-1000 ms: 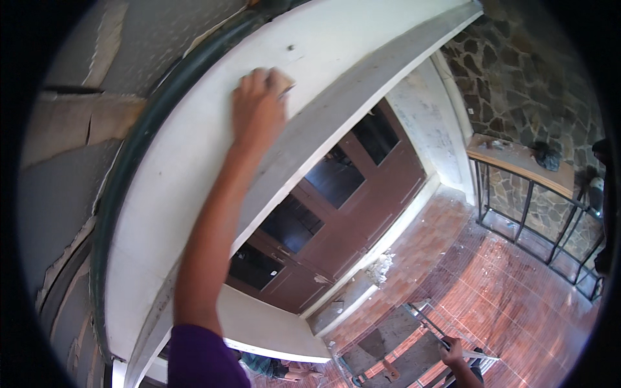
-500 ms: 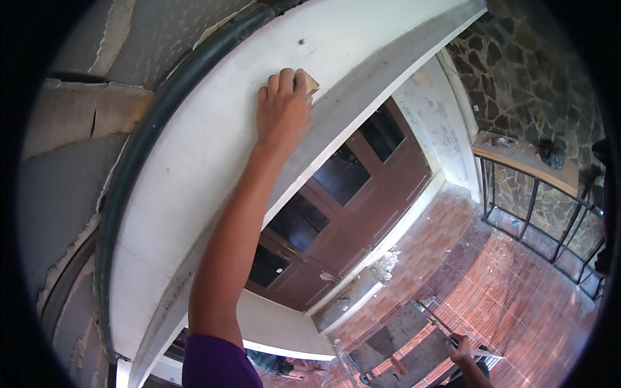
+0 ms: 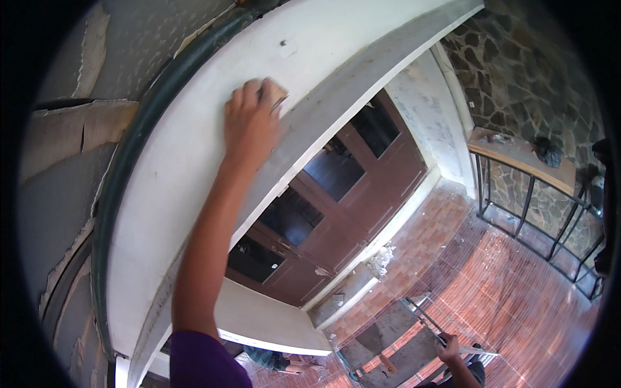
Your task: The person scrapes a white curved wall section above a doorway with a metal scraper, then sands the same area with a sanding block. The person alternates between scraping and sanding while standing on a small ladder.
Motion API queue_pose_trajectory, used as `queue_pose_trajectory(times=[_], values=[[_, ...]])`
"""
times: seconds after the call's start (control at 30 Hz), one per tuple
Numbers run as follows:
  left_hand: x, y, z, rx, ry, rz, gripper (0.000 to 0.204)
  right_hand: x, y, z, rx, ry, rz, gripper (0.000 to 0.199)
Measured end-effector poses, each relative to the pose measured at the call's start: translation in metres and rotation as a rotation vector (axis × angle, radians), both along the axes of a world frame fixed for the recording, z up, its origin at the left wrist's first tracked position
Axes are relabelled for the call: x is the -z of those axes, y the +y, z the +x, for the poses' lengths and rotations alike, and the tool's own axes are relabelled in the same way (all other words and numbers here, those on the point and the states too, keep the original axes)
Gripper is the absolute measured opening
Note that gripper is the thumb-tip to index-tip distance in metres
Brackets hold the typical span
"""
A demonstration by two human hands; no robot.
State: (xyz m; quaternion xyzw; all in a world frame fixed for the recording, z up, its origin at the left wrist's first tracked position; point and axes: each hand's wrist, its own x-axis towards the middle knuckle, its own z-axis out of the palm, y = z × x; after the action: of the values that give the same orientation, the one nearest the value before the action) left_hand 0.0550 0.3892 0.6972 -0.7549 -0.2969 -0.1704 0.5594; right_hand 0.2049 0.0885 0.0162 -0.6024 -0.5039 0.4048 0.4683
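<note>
One tan block (image 3: 277, 95) sits at eleven o'clock against the white curved beam (image 3: 194, 136), clamped between the thumb and curled fingers of the left hand (image 3: 251, 123). Judging by that grip and the hand's blur, the step in hand is rubbing or smoothing the beam's pale face; a dark spot (image 3: 283, 43) on it lies just short of twelve o'clock. The next move probably calls for even pressure, with the block flat and following the curve. Between four and five o'clock, what appears to be the right hand (image 3: 448, 349) is wrapped around a metal bar (image 3: 424, 317), likely for balance, just beside a grey platform (image 3: 414, 357) that bears a wooden-handled tool (image 3: 388, 365) at five o'clock. As for containers, near three o'clock what looks like a crumpled dark bag (image 3: 548, 154) rests on a ledge (image 3: 514, 154); whether anything is inside, I cannot tell.
</note>
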Motion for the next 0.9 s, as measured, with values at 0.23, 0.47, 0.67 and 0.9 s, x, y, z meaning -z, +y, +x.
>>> queue_pose_trajectory(times=[0.23,0.47,0.67,0.9], values=[[-0.019,0.013,0.003,0.017,-0.006,0.156,0.05,-0.004,0.0,-0.001,0.046,0.023,0.048,0.016],[-0.035,-0.011,-0.069,-0.08,-0.05,0.233,0.048,0.002,0.0,0.002,0.027,0.041,0.128,0.016],[-0.047,0.006,-0.04,-0.1,-0.047,0.267,0.051,0.003,0.003,0.001,0.022,0.003,0.186,0.016],[-0.04,-0.023,-0.029,-0.239,-0.013,0.265,0.054,-0.002,-0.001,0.002,0.038,-0.043,0.232,0.018]])
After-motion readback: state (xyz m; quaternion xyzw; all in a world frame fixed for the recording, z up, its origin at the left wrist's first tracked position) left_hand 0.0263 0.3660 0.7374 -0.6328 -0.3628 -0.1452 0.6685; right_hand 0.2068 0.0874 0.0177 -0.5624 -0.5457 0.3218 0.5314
